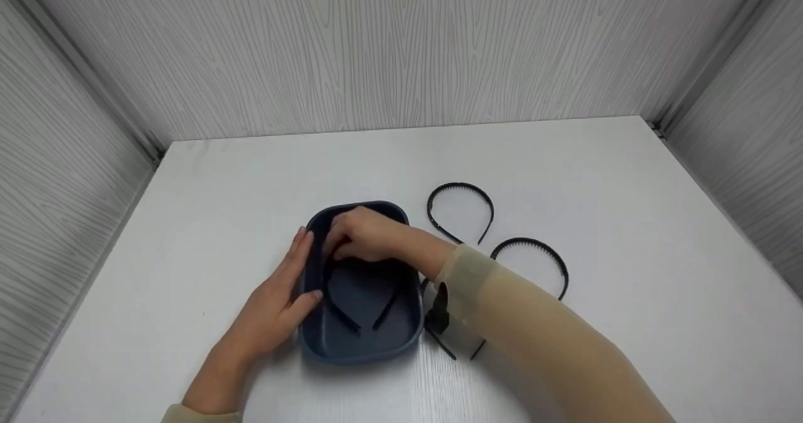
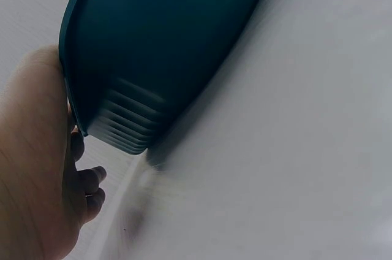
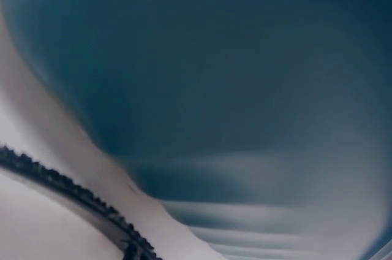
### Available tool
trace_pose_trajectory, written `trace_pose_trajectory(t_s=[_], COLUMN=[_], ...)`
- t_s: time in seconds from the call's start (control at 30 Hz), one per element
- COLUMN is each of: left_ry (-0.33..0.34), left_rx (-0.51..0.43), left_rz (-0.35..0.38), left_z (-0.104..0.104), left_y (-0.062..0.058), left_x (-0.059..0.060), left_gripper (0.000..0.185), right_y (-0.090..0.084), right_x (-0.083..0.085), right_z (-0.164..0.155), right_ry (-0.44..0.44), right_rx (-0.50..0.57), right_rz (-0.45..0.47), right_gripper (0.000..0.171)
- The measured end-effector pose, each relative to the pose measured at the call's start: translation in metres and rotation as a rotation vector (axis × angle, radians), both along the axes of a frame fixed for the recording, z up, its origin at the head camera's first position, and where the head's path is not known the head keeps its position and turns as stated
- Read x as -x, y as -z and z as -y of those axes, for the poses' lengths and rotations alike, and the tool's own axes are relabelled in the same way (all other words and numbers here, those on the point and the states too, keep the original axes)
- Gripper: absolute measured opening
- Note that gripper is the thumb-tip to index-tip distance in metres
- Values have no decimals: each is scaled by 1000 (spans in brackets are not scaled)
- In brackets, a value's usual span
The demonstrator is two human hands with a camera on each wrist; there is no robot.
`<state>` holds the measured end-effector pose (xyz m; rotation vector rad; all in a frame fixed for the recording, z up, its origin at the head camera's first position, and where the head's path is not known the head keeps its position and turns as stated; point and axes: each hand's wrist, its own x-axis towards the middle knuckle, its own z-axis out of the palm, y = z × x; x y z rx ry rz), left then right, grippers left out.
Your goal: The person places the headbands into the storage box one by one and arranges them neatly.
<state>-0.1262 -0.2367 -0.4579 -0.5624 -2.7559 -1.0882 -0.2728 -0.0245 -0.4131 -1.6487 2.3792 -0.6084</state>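
A dark blue plastic bin stands on the table, its outer wall ridged near one corner. My left hand rests along its left side, fingers extended at the rim and thumb over the edge. My right hand reaches inside, fingers pinching the left part of a black headband. The band's two tips point toward me, and my hand hides part of its arch. In the right wrist view, the bin's inside is blurred.
Right of the bin lies one toothed black headband. A second headband is partly under my right sleeve, where further black tips show. A toothed band crosses the right wrist view. Wood-grain walls enclose the white table.
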Motion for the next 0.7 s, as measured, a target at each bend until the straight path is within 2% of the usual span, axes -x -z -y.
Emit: trace_pose_trajectory(t_s=[0.23, 0.7], left_ry=[8, 1], left_rx=[-14, -7], left_rz=[-14, 14], left_z=[0, 0], left_y=[1, -1], left_x=[0, 0], left_gripper=[87, 86], right_y=[-1, -3], right_x=[-1, -2], right_z=[0, 0], right_ry=[21, 51], right_rx=[-26, -54], right_rz=[0, 16], right_gripper=[19, 20])
